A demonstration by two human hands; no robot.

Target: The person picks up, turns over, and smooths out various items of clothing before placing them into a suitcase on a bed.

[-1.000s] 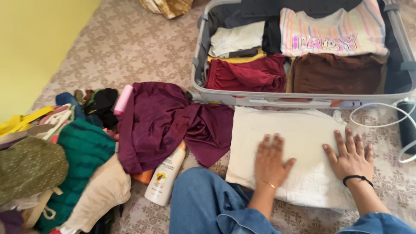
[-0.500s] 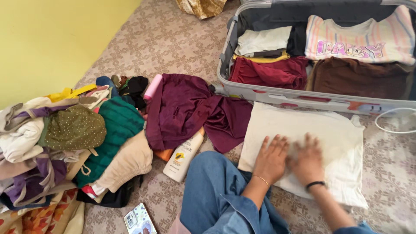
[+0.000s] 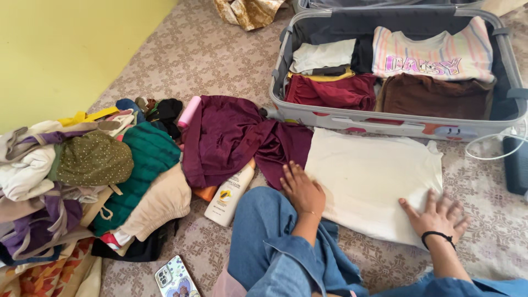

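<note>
A folded white garment (image 3: pixel 368 179) lies flat on the patterned floor covering in front of me. My left hand (image 3: pixel 301 190) rests with fingers spread at the garment's near left corner, beside a maroon garment (image 3: pixel 236 137). My right hand (image 3: pixel 437 215) lies flat with fingers apart on the near right corner of the white garment. Just beyond it stands an open grey suitcase (image 3: pixel 396 122) packed with folded clothes: white, maroon, brown and a striped top.
A heap of mixed clothes (image 3: pixel 93 176) sits at the left by the yellow wall. A white lotion bottle (image 3: pixel 230 193) lies beside my denim-clad knee. A phone (image 3: pixel 175 279) lies on the floor near me. A white cable (image 3: pixel 495 148) and a dark object (image 3: pixel 516 164) are at the right.
Both hands were together on the middle of the white garment half a second ago; they have now slid apart to its near left and right corners. The view shifted slightly.
</note>
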